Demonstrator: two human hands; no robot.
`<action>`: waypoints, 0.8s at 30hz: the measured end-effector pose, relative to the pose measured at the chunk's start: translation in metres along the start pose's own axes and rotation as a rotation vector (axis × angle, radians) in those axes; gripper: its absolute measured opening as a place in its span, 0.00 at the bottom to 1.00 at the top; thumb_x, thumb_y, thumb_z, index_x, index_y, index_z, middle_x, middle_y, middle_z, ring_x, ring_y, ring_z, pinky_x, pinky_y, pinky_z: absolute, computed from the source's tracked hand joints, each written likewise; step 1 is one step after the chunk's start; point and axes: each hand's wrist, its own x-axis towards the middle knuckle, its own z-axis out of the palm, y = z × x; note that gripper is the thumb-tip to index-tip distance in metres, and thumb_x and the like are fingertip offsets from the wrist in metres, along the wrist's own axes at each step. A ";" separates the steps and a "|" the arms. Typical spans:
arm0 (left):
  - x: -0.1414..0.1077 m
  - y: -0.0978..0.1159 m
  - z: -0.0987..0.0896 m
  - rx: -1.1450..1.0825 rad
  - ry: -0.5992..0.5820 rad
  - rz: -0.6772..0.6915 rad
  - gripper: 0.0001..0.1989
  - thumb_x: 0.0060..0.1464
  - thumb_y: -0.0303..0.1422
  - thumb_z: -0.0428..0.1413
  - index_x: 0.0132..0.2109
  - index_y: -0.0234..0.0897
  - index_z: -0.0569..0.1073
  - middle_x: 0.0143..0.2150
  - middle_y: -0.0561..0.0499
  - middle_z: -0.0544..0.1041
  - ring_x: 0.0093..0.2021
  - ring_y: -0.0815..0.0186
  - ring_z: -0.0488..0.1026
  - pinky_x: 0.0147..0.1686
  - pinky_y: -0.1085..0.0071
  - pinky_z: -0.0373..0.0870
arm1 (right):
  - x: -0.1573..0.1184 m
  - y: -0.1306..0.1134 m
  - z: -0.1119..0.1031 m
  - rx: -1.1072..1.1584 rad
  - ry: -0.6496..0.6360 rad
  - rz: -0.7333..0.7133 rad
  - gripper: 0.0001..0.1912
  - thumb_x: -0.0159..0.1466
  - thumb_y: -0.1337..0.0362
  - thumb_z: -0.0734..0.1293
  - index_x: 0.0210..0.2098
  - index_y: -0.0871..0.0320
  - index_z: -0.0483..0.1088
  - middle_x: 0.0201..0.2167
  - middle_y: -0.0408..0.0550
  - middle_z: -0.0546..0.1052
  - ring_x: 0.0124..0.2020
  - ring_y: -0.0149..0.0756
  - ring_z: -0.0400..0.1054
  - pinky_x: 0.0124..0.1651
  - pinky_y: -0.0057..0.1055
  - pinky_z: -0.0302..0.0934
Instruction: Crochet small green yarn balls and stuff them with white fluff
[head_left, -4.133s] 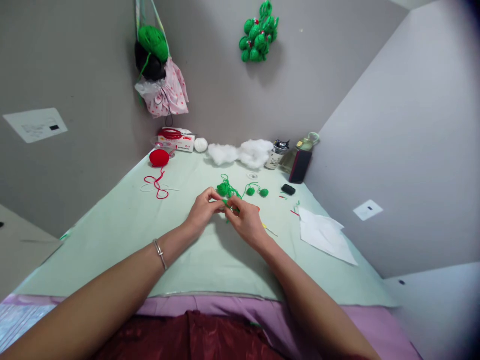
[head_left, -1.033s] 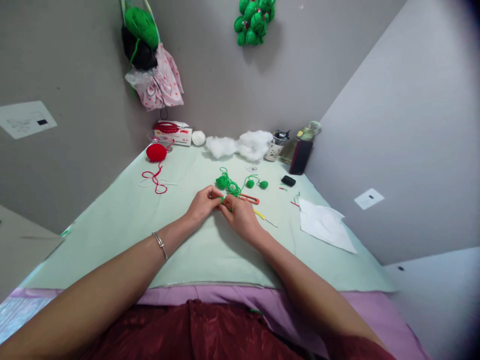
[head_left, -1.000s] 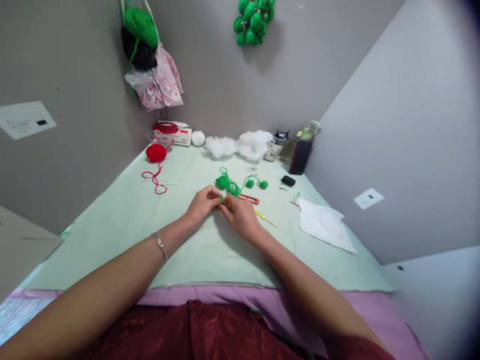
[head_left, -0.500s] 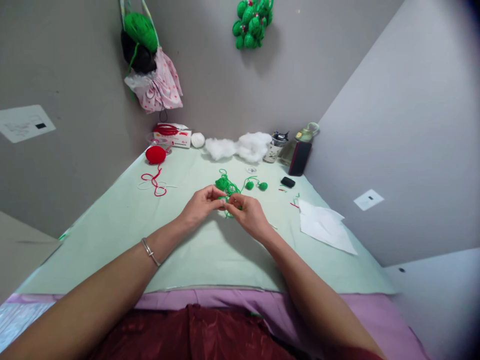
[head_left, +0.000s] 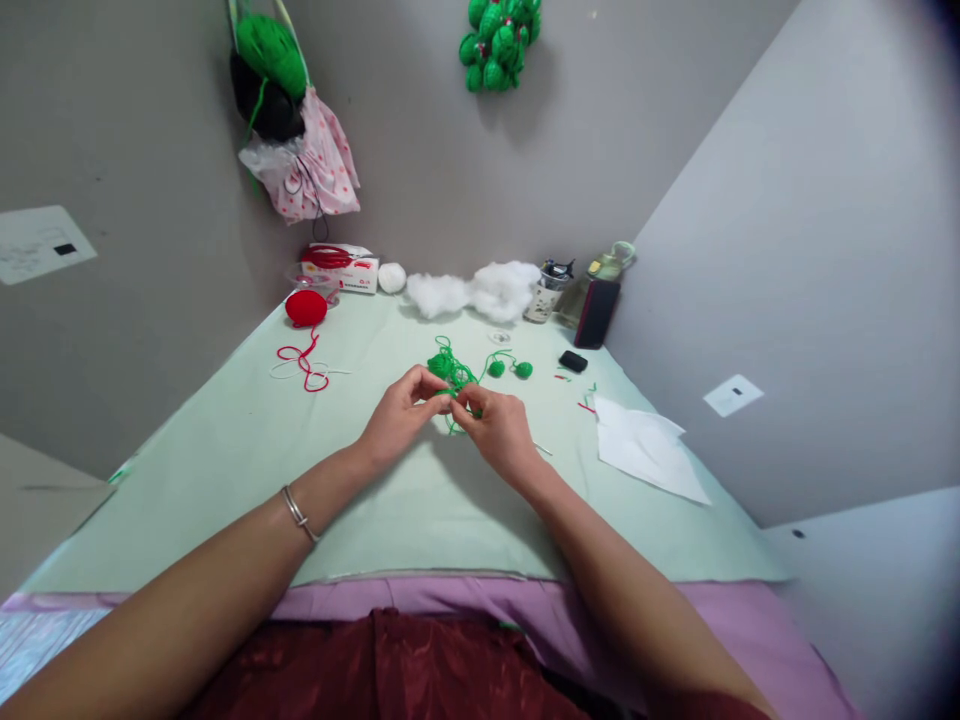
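Both hands meet over the middle of the table. My left hand pinches a small green yarn piece between thumb and fingers. Close against it, my right hand has its thumb and fingers closed on the same piece, whose shape is mostly hidden. A tangle of green yarn lies just beyond the fingertips. Two small green crocheted balls with yarn tails rest right of the tangle. The end of a thin light rod shows beside my right wrist.
Red yarn ball and loose strands lie left on the table. White stuffing, a white ball, a box, a pen cup and a phone line the back. White sheets lie right.
The whole view has shifted slightly. Both hands stay together at the green piece, with only small changes in the fingers.
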 end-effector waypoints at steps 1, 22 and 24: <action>0.001 0.000 -0.001 -0.008 -0.007 -0.010 0.11 0.49 0.36 0.64 0.35 0.38 0.71 0.34 0.53 0.75 0.38 0.64 0.75 0.42 0.66 0.73 | -0.001 -0.001 0.000 -0.018 -0.006 -0.018 0.14 0.65 0.62 0.65 0.24 0.55 0.66 0.19 0.41 0.68 0.23 0.32 0.59 0.32 0.29 0.47; -0.002 0.007 -0.003 -0.098 -0.236 -0.121 0.12 0.54 0.36 0.64 0.42 0.36 0.73 0.40 0.52 0.75 0.39 0.66 0.77 0.45 0.65 0.76 | 0.009 0.011 -0.016 0.640 -0.189 0.209 0.12 0.55 0.56 0.68 0.22 0.58 0.69 0.18 0.37 0.63 0.21 0.26 0.50 0.27 0.29 0.43; -0.005 0.008 -0.002 -0.074 -0.249 -0.075 0.13 0.52 0.33 0.66 0.44 0.37 0.74 0.43 0.51 0.76 0.40 0.66 0.77 0.45 0.67 0.74 | 0.011 0.013 -0.019 0.757 -0.210 0.263 0.12 0.53 0.56 0.69 0.22 0.58 0.68 0.16 0.35 0.59 0.20 0.25 0.46 0.25 0.28 0.42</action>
